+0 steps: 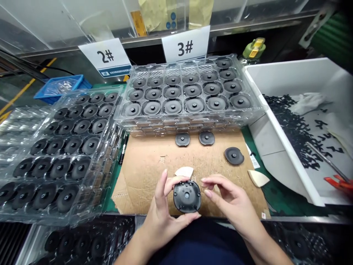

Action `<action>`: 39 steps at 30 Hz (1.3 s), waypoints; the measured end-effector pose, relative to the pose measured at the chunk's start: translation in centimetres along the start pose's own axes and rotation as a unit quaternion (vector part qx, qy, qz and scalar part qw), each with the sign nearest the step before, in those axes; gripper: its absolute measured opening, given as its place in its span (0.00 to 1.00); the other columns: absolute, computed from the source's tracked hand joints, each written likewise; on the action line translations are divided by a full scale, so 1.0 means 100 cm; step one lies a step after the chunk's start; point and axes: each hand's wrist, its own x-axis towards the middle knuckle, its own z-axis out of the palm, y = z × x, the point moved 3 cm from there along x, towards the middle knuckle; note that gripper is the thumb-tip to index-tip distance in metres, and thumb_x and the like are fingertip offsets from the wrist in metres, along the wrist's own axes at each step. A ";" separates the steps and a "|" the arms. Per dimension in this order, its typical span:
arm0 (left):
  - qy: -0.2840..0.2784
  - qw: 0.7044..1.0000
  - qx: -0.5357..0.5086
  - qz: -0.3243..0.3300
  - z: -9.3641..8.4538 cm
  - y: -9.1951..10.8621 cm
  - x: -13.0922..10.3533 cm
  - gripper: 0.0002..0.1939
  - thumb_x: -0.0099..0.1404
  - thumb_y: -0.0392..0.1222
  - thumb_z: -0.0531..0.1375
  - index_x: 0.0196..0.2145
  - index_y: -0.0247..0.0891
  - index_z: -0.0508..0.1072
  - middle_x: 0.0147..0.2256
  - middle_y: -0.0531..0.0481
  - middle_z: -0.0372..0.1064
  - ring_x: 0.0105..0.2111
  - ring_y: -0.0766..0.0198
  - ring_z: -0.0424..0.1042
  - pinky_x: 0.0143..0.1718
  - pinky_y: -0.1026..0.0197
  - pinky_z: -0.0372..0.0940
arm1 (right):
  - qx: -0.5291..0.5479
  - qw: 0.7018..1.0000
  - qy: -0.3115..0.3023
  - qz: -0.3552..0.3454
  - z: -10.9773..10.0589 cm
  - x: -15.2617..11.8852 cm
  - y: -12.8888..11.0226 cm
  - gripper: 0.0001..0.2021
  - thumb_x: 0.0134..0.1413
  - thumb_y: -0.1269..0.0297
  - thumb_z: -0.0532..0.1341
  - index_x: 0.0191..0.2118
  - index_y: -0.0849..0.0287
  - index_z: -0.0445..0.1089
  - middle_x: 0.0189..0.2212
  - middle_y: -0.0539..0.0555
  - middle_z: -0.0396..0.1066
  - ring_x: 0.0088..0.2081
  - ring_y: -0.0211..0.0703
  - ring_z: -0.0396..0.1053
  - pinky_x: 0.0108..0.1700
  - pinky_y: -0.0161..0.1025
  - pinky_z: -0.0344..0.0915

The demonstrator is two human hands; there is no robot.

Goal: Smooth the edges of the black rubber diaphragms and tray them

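Hold the disc [187, 198] by its rim near the front edge of the tabletop [289, 210], as the left hand [162, 218] grasps it; right hand [234, 201] curls alongside (cannot tell whether grasping).

Left hand [162, 217] is at the near edge of the surface [146, 165], grip closed: thumb [187, 219] low, one finger [162, 182] upright, another bent inward above. Right hand [234, 202] is just beside; thumb and fingertips slightly parted. Bare forearms [268, 248] slant inward toward that edge.
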 end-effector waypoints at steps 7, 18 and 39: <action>-0.042 0.993 -0.049 -0.102 0.003 -0.004 -0.004 0.53 0.50 0.40 0.66 0.61 0.46 0.33 0.49 0.45 0.64 0.50 0.59 0.63 0.55 0.54 0.55 | 0.120 0.978 -0.151 0.084 0.011 0.003 -0.005 0.09 0.47 0.65 0.66 0.38 0.51 0.73 0.30 0.49 0.68 0.35 0.38 0.64 0.40 0.34 0.60; -0.033 0.957 0.015 -0.289 -0.055 -0.014 0.010 0.12 0.58 0.46 0.58 0.21 0.37 0.74 0.21 0.51 0.72 0.24 0.65 0.71 0.27 0.68 0.64 | 0.153 0.973 -0.153 0.083 0.039 0.072 0.021 0.15 0.49 0.51 0.61 0.34 0.60 0.68 0.25 0.49 0.62 0.25 0.35 0.58 0.29 0.32 0.57; -0.090 0.906 0.408 0.064 -0.020 -0.009 0.433 0.14 0.61 0.47 0.56 0.36 0.34 0.73 0.44 0.44 0.71 0.49 0.55 0.66 0.52 0.47 0.58 | -0.164 0.944 -0.283 -0.039 0.069 0.149 0.070 0.08 0.54 0.61 0.61 0.35 0.61 0.72 0.32 0.53 0.73 0.34 0.41 0.70 0.37 0.36 0.66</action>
